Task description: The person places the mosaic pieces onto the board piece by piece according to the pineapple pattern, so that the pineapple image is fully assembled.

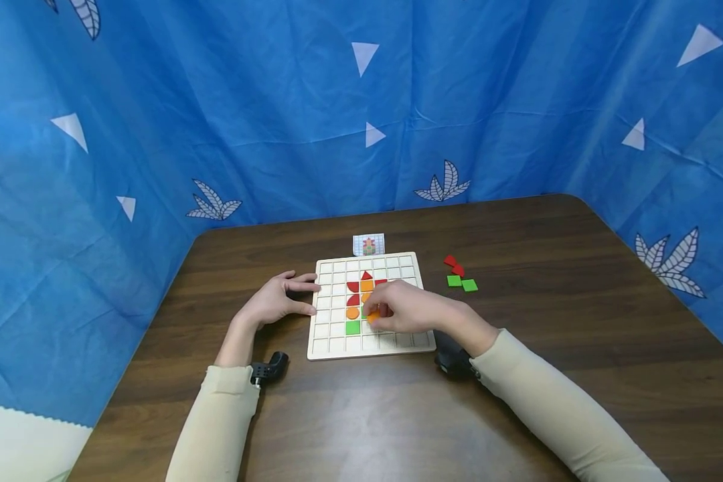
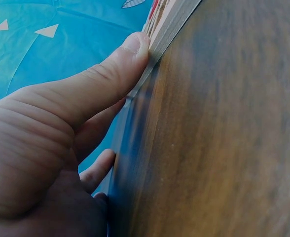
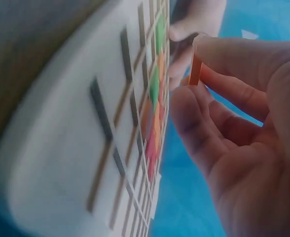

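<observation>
Now our right hand (image 1: 406, 309) pinches an orange piece (image 3: 196, 70) mid-frame; our flat left hand (image 1: 275, 301) steadies the board (image 1: 337, 345). It might slip crooked.

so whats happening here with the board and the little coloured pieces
A person is filling a wooden grid board on a brown table. The right hand pinches an orange piece just over the board, beside red, orange and green pieces already set in the cells. The left hand rests against the board's left edge, fingers straight. A few spare red and green pieces lie to the right, and a small pattern card lies behind the board.
</observation>
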Demonstrator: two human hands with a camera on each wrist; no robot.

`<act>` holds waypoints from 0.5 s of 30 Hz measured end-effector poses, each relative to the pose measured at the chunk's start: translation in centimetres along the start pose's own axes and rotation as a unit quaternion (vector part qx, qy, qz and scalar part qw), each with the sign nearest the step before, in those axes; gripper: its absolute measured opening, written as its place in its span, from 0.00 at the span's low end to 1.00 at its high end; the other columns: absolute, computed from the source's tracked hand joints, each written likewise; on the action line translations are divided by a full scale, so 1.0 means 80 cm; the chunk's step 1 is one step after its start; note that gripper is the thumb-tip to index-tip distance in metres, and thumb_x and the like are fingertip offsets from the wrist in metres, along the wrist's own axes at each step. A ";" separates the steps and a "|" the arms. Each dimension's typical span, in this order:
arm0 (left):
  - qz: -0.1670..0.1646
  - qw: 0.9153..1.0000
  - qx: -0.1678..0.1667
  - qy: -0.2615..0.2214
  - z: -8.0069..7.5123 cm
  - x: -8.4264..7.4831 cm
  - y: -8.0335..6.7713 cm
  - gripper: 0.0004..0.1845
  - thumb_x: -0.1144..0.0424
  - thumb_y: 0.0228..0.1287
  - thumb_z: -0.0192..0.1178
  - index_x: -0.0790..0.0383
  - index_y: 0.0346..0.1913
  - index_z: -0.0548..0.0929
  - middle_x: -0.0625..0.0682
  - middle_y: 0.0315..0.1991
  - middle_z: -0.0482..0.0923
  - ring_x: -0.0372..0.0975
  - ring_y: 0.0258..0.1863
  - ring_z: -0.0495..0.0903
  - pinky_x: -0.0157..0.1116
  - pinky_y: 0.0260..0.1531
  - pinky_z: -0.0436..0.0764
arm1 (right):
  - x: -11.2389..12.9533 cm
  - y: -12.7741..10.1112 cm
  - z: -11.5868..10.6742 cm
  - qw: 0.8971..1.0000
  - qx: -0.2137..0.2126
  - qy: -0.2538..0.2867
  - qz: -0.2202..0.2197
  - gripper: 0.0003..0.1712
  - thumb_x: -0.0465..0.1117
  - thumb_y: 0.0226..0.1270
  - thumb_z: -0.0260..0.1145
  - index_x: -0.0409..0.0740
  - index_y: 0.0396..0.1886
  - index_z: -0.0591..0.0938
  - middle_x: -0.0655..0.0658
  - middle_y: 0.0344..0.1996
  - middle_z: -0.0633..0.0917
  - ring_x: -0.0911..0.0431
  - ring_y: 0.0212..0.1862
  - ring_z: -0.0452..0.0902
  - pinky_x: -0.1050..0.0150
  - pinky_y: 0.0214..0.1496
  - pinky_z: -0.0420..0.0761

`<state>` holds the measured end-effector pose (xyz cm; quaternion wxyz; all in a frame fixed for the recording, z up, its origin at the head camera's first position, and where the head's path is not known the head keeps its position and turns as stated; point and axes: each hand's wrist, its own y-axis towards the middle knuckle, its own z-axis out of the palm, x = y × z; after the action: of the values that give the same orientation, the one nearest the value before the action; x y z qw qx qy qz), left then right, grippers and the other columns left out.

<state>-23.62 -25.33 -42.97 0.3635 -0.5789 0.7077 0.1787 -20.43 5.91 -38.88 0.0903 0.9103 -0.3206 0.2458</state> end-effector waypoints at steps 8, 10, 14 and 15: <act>0.000 1.000 0.003 0.002 -0.001 0.000 0.001 0.26 0.46 0.41 0.75 0.36 0.50 0.84 0.35 0.65 0.69 0.43 0.76 0.40 0.60 0.70 0.45 | 0.007 0.006 0.017 0.999 0.011 -0.030 -0.017 0.10 0.42 0.60 0.67 0.52 0.42 0.85 0.55 0.37 0.80 0.61 0.35 0.72 0.71 0.36 0.76; 0.000 1.000 0.002 0.002 -0.001 -0.001 0.000 0.26 0.46 0.41 0.75 0.36 0.50 0.84 0.35 0.65 0.69 0.44 0.76 0.41 0.60 0.70 0.45 | 0.007 0.006 0.020 0.999 0.011 -0.040 -0.021 0.10 0.42 0.60 0.67 0.52 0.42 0.85 0.54 0.38 0.79 0.61 0.37 0.72 0.72 0.37 0.76; 0.003 1.000 0.000 0.002 -0.001 -0.002 -0.001 0.25 0.47 0.42 0.75 0.36 0.50 0.84 0.35 0.65 0.69 0.44 0.76 0.41 0.60 0.70 0.45 | 0.006 0.006 0.023 0.998 0.006 -0.048 -0.027 0.11 0.42 0.60 0.68 0.51 0.44 0.85 0.54 0.38 0.78 0.60 0.38 0.72 0.72 0.38 0.76; 0.003 1.000 -0.001 0.002 -0.001 -0.002 -0.001 0.25 0.47 0.42 0.75 0.36 0.50 0.84 0.35 0.65 0.69 0.44 0.76 0.41 0.60 0.70 0.45 | 0.005 0.006 0.024 0.999 0.005 -0.046 -0.028 0.12 0.42 0.60 0.68 0.51 0.44 0.85 0.54 0.37 0.79 0.60 0.38 0.72 0.72 0.38 0.76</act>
<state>-23.52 -25.30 -42.82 0.3611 -0.5772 0.7101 0.1796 -19.71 4.69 -40.29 0.0778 0.9298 -0.2975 0.2021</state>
